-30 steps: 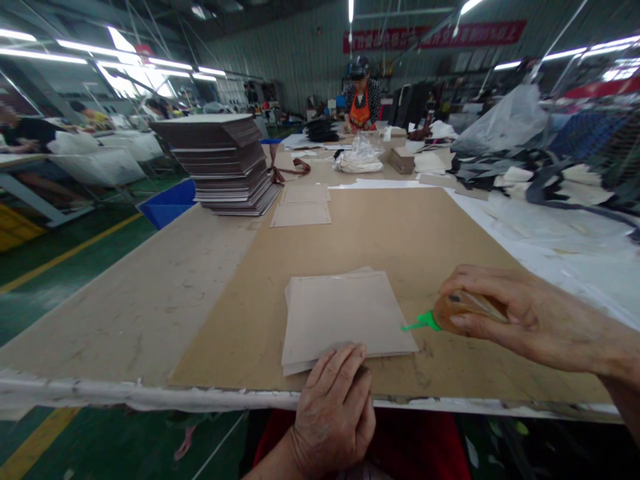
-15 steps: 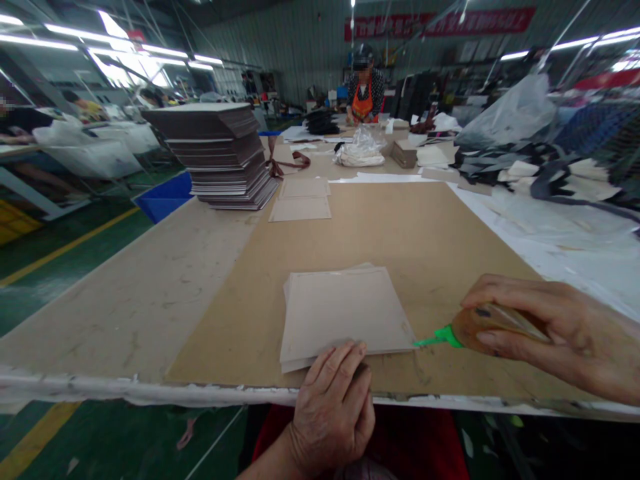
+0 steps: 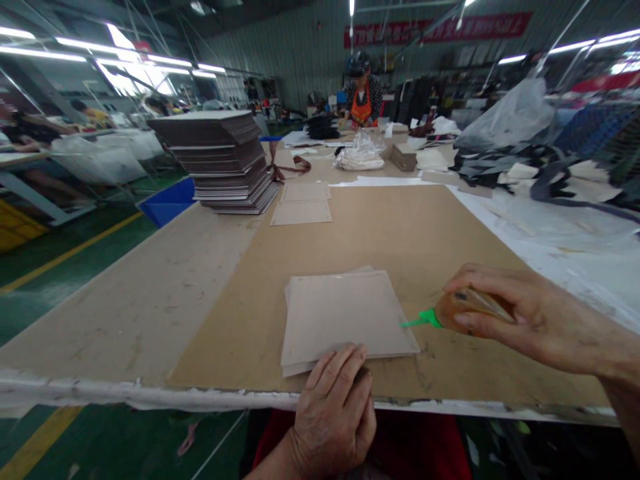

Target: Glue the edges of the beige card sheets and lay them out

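A short stack of pale beige sheets [image 3: 345, 313] lies on the brown board near the table's front edge, its layers slightly askew. My left hand [image 3: 337, 407] is open, its fingertips resting on the front edge of the top sheet. In my right hand [image 3: 520, 320] is an amber squeeze bottle [image 3: 457, 312], apparently a glue bottle, with a green nozzle [image 3: 423, 319]. The fingers wrap round the bottle, and it lies tilted on its side. The nozzle's tip points left, at the top sheet's right edge; whether it touches is hard to tell.
The brown board [image 3: 400, 227] covers the table's middle. Two pale sheets [image 3: 301, 212] lie at its far left, beside a tall stack of dark boards [image 3: 220, 163]. A plastic-wrapped bundle [image 3: 361, 157] and dark fabric scraps [image 3: 493, 163] lie farther back. A person in an orange apron [image 3: 363, 100] stands behind.
My right hand has moved left and away from me with the bottle, so the nozzle's tip now sits farther up the sheet's right edge. My left hand stays in place.
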The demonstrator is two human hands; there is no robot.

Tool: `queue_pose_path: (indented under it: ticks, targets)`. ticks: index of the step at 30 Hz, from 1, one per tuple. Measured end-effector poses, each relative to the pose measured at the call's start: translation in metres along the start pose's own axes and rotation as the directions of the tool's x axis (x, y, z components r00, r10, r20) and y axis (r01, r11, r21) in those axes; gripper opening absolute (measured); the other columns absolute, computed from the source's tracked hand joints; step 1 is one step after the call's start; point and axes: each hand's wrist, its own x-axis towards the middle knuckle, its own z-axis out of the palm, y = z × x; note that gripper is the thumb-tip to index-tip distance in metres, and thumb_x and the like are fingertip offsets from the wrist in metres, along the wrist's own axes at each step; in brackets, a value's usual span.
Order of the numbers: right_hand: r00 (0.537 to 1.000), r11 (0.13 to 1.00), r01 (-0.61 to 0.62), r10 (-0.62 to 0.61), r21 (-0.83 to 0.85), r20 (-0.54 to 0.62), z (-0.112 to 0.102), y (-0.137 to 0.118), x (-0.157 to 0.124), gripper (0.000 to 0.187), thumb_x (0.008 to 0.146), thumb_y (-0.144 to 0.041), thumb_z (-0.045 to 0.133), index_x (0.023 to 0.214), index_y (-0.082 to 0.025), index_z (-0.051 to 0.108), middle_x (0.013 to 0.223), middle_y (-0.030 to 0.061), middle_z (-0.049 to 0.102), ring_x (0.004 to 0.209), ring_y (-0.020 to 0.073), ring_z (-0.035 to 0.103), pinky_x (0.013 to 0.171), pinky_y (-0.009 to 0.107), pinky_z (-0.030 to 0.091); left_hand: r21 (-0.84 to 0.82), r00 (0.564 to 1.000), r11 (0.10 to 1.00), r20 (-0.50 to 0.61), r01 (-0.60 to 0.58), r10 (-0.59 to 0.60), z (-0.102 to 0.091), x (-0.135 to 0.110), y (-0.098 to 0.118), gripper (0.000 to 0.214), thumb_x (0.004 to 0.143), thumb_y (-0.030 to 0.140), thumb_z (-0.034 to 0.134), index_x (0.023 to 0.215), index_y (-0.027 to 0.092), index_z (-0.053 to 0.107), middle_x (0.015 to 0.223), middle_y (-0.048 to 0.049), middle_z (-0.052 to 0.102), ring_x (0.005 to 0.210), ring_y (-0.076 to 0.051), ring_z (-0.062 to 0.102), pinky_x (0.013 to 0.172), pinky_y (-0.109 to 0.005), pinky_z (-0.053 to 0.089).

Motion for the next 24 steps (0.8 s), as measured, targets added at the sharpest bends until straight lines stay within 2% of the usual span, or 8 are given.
queue_pose_path:
  ticks: [4,10,17,19,24]
  targets:
    - [0.995,0.999,-0.030,0.026,0.032,0.093,-0.005,-0.006,-0.007,0.029,0.099,-0.057,0.052,0.109,-0.032,0.062,0.105,-0.0001,0.064,0.091,0.0229,0.061,0.073,0.034,0.047,0.006,1.000,1.000,-0.012,-0.010,0.010,0.000,0.001,-0.001,0.026,0.083,0.019,0.058,0.105,0.016,0.071,0.134,-0.0113,0.065,0.130,-0.026,0.053,0.112,-0.042,0.037]
    - [0.996,0.999,-0.039,0.038,-0.014,-0.081,0.003,0.013,0.014,0.030,0.094,-0.053,0.056,0.106,-0.026,0.063,0.101,0.0010,0.064,0.087,0.0224,0.061,0.073,0.034,0.045,0.023,1.000,1.000,-0.007,-0.004,0.004,0.000,0.000,-0.001,0.027,0.082,0.019,0.058,0.105,0.017,0.071,0.137,-0.0099,0.062,0.131,-0.026,0.053,0.112,-0.042,0.038]
    - [0.988,0.996,-0.078,0.071,-0.041,-0.139,0.011,0.026,0.040,0.027,0.093,-0.050,0.057,0.104,-0.026,0.063,0.102,0.0012,0.065,0.088,0.0232,0.061,0.074,0.035,0.043,0.035,1.000,0.999,-0.024,-0.006,0.007,0.001,0.000,0.000,0.026,0.083,0.020,0.056,0.103,0.018,0.071,0.136,-0.0084,0.064,0.130,-0.024,0.054,0.112,-0.040,0.039]
    - [0.989,0.996,-0.085,0.083,-0.012,-0.121,0.011,0.025,0.040,0.029,0.094,-0.052,0.057,0.103,-0.026,0.064,0.101,0.0015,0.065,0.087,0.0235,0.061,0.074,0.035,0.043,0.036,1.000,0.999,-0.029,-0.007,0.008,0.000,0.001,0.000,0.026,0.083,0.020,0.056,0.103,0.018,0.071,0.135,-0.0084,0.064,0.130,-0.024,0.054,0.112,-0.040,0.040]
    - [0.989,0.980,-0.146,0.144,0.134,0.020,0.009,0.022,0.022,0.042,0.091,-0.066,0.056,0.105,-0.028,0.067,0.105,0.0071,0.068,0.093,0.0298,0.063,0.076,0.039,0.050,0.051,1.000,0.999,-0.014,-0.009,0.010,-0.003,0.001,0.002,0.028,0.081,0.025,0.057,0.105,0.018,0.071,0.135,-0.0067,0.064,0.130,-0.023,0.054,0.115,-0.038,0.039]
